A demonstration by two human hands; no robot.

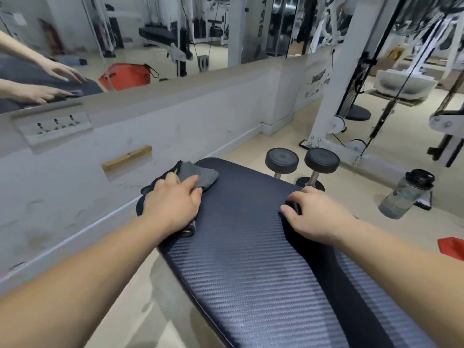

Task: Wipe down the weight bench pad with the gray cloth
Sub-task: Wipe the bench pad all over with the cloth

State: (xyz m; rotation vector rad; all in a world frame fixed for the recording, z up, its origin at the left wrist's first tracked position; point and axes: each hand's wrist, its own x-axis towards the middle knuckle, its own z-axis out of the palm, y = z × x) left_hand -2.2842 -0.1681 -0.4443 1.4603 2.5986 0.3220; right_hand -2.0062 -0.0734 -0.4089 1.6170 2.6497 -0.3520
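Head view. The left hand (pixel 173 204) lies palm down with fingers spread flat on the gray folded cloth (pixel 199 177), pressing it against the far left corner of the dark navy ribbed vinyl weight bench pad (pixel 241 249); the forearm extends straight from the lower left. Part of the cloth overhangs the pad's left edge. The right hand (pixel 313 214) rests on the pad's right edge, fingers curled over the rim and closed on a dark strip of fabric (pixel 319 252) that runs along that side. The 2 hands are well apart. Beyond the pad, 2 black round-headed dumbbells (pixel 282 159) stand upright on the floor, and a clear plastic water bottle with a black lid (pixel 404 194) stands to their right; its printing is too blurred to read. A wall mirror (pixel 125 46) reflects both hands.
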